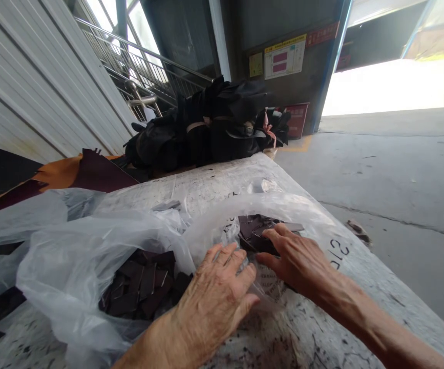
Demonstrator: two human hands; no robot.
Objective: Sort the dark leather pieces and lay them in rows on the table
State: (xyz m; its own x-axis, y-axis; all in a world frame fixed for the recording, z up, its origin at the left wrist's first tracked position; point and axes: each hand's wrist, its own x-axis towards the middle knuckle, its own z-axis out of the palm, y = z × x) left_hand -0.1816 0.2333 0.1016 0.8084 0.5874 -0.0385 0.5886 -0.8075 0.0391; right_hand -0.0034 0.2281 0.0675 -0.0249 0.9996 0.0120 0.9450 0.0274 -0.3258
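A clear plastic bag (206, 225) with printed lettering lies on the white worktable, its mouth spread over a heap of dark brown flat pieces (252, 228). My right hand (293, 253) is at this opening, fingertips over the pieces, thumb and fingers apart. A thin grey strip (295, 226) shows just beyond its knuckles. Against the bag's near left edge rests my left hand (222, 287), palm down with its fingers spread. To its left, a second plastic bag (64, 271) stands open, with similar dark pieces (141, 284) inside. What lies under both palms is hidden.
Black bundles (214, 128) tied with strips are piled at the table's far end. Orange and maroon sheets (60, 171) lie at the left by a corrugated wall (45, 77). The white table (360, 328) ends at the right above a concrete floor (379, 169).
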